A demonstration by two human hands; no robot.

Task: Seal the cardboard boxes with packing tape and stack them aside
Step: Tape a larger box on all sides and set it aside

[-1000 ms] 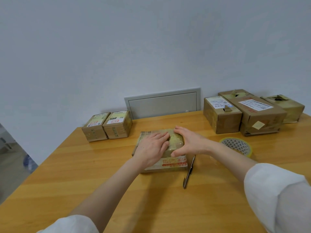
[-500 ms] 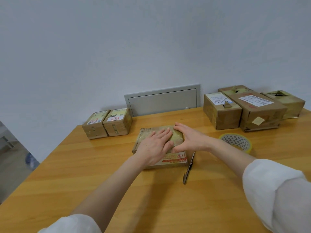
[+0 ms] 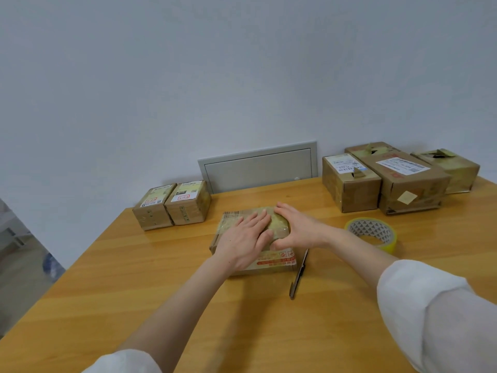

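Box (image 3: 274, 262) top mostly hidden beneath flat left hand (image 3: 246, 243) and right hand (image 3: 298, 228).

A grey panel (image 3: 258, 168) sits in the pale wall (image 3: 188, 76) at the tabletop's (image 3: 134, 305) twelve o'clock. A slim dark tool (image 3: 298, 275) lies near its centre. A blurred blue object (image 3: 52, 265) lies beyond its nine o'clock edge.

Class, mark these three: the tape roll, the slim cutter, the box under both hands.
tape roll (image 3: 369, 229), head view, patterned inner core.
slim cutter (image 3: 299, 274), head view, mid-handle.
box (image 3: 273, 261), head view, printed near side.
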